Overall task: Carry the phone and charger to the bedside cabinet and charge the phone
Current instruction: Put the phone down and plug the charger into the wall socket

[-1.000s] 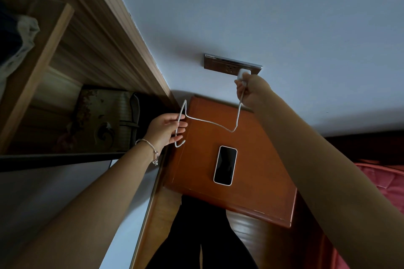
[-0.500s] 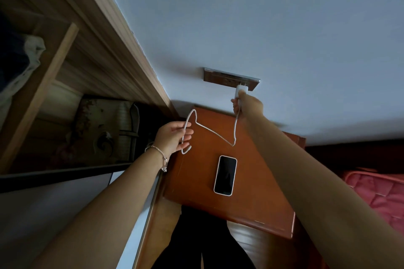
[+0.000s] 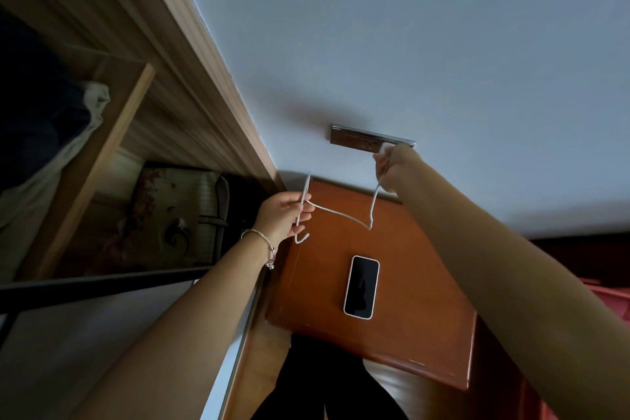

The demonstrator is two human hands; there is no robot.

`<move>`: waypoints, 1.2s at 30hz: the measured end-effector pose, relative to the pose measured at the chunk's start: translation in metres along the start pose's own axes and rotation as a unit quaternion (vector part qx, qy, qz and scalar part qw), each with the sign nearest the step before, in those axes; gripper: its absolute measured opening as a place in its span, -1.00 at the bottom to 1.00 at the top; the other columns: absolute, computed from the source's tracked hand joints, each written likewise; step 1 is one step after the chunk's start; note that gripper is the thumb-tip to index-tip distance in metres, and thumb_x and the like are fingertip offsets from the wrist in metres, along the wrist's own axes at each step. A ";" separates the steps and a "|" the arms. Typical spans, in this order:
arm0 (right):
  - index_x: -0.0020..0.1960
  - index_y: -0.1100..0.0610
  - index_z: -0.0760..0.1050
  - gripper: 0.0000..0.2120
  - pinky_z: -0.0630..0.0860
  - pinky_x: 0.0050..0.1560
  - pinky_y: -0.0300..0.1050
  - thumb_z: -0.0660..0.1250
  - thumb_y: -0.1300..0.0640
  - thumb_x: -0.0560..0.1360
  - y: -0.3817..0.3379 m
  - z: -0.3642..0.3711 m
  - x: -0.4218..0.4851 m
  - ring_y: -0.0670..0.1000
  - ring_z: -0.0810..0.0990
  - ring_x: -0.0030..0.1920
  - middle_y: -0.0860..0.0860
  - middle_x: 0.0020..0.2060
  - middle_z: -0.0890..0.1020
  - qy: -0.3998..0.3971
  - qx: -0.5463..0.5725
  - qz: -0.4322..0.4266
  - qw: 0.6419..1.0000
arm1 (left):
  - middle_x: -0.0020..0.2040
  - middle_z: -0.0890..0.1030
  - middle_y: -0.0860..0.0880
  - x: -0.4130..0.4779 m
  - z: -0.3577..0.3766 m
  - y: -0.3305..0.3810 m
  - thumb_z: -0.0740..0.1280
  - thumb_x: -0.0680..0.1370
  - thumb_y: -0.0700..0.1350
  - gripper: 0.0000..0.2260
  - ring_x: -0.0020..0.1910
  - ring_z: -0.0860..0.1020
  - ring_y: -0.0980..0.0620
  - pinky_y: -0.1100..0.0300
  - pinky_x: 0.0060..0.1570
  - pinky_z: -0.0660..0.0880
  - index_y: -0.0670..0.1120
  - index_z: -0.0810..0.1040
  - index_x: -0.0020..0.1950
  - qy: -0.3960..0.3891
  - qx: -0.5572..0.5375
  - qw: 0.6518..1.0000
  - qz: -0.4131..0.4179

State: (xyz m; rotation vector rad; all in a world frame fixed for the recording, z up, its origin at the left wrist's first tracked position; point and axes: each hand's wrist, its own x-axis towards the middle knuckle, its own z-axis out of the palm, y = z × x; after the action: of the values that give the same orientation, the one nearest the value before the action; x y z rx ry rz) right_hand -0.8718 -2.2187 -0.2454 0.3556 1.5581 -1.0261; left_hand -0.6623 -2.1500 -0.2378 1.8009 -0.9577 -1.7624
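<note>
A white-edged phone (image 3: 361, 286) lies screen up on the orange-brown bedside cabinet (image 3: 419, 300). My right hand (image 3: 395, 165) is closed on the white charger plug (image 3: 383, 148), pressed against the right part of the metallic wall socket (image 3: 354, 139); most of the plug is hidden by my fingers. A white cable (image 3: 341, 213) sags from that hand across to my left hand (image 3: 284, 215), which pinches the cable's loose end above the cabinet's left edge. The phone has nothing plugged into it.
An open wooden wardrobe (image 3: 112, 133) stands to the left, with a patterned bag (image 3: 177, 211) and hanging clothes (image 3: 68, 133) inside. A red quilted bed edge (image 3: 610, 297) shows at the right. My dark trouser legs (image 3: 327, 382) stand before the cabinet.
The view tilted, so the socket and cabinet sit lower in frame. My right hand stays at the socket with the plug. My left hand has straightened the cable end upward.
</note>
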 end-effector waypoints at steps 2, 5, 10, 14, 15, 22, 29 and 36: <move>-0.28 0.18 0.35 -0.81 0.19 -0.73 -0.39 0.10 0.32 0.49 0.000 -0.001 0.003 -0.15 0.25 -0.75 0.09 -0.39 0.48 -0.003 -0.018 -0.006 1.000 | -0.13 0.62 0.02 -0.001 -0.003 0.000 0.15 0.57 -0.27 -0.77 -0.14 0.57 0.12 0.26 -0.22 0.47 -0.08 0.55 0.08 0.000 -0.004 1.000 0.001; -0.22 0.21 0.41 -0.85 0.25 -0.67 -0.39 0.20 0.26 0.52 0.012 -0.009 0.010 -0.15 0.31 -0.66 0.11 -0.37 0.53 0.011 -0.054 -0.053 0.997 | -0.11 0.62 0.02 0.001 -0.008 -0.002 0.16 0.58 -0.26 -0.78 -0.13 0.58 0.13 0.27 -0.25 0.45 -0.05 0.55 0.06 -0.002 -0.001 1.000 0.003; -0.24 0.24 0.46 -0.80 0.31 -0.65 -0.38 0.28 0.17 0.53 0.018 -0.014 0.021 -0.18 0.34 -0.73 0.10 -0.38 0.56 0.018 -0.057 -0.103 0.993 | -0.13 0.64 0.05 0.004 -0.018 -0.006 0.16 0.57 -0.26 -0.76 -0.15 0.60 0.17 0.33 -0.31 0.48 0.01 0.57 0.00 0.002 -0.003 1.000 0.005; -0.19 0.23 0.48 -0.82 0.46 -0.55 -0.33 0.35 0.13 0.51 0.018 -0.025 0.017 -0.13 0.53 -0.59 0.10 -0.32 0.60 -0.035 -0.022 -0.093 0.995 | -0.14 0.65 0.06 0.002 -0.019 -0.010 0.17 0.57 -0.25 -0.76 -0.14 0.60 0.17 0.33 -0.32 0.46 0.03 0.57 -0.02 0.004 0.000 1.000 -0.001; -0.16 0.22 0.48 -0.82 0.51 -0.49 -0.29 0.34 0.11 0.52 0.018 -0.030 0.015 -0.11 0.60 -0.52 0.10 -0.28 0.62 -0.060 -0.021 -0.091 0.994 | -0.13 0.65 0.06 0.000 -0.018 -0.012 0.18 0.57 -0.25 -0.77 -0.15 0.60 0.17 0.33 -0.32 0.46 0.03 0.57 -0.01 0.002 0.002 1.000 -0.004; -0.18 0.18 0.52 -0.78 0.51 -0.09 -0.14 0.27 0.05 0.52 0.021 -0.042 0.009 0.02 0.61 -0.22 0.04 -0.26 0.64 -0.115 -0.158 -0.090 0.977 | -0.12 0.63 0.00 -0.010 -0.017 -0.026 0.18 0.57 -0.28 -0.78 -0.14 0.59 0.12 0.32 -0.30 0.50 -0.06 0.57 0.05 0.011 -0.024 0.999 -0.028; -0.24 0.23 0.52 -0.80 0.50 -0.37 -0.29 0.27 0.16 0.51 0.026 -0.034 0.010 -0.08 0.61 -0.38 0.10 -0.26 0.66 -0.075 -0.115 -0.129 0.982 | -0.10 0.63 0.00 -0.012 -0.025 -0.035 0.18 0.57 -0.26 -0.79 -0.10 0.59 0.10 0.28 -0.24 0.49 -0.06 0.57 0.06 0.012 -0.023 0.999 -0.034; -0.15 0.14 0.54 -0.79 0.48 -0.18 -0.17 0.19 0.08 0.55 0.031 -0.033 0.003 -0.06 0.64 -0.21 -0.02 -0.20 0.68 -0.096 -0.143 -0.118 0.978 | -0.11 0.64 0.01 -0.024 -0.027 -0.039 0.19 0.57 -0.26 -0.77 -0.12 0.59 0.12 0.31 -0.27 0.51 0.02 0.57 -0.05 0.003 -0.022 1.000 -0.021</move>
State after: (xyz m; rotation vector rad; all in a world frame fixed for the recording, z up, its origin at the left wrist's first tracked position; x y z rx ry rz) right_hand -0.8718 -2.1767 -0.2633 -0.1271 1.5683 -0.9658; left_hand -0.6283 -2.1111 -0.2475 1.8103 -0.8774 -1.7893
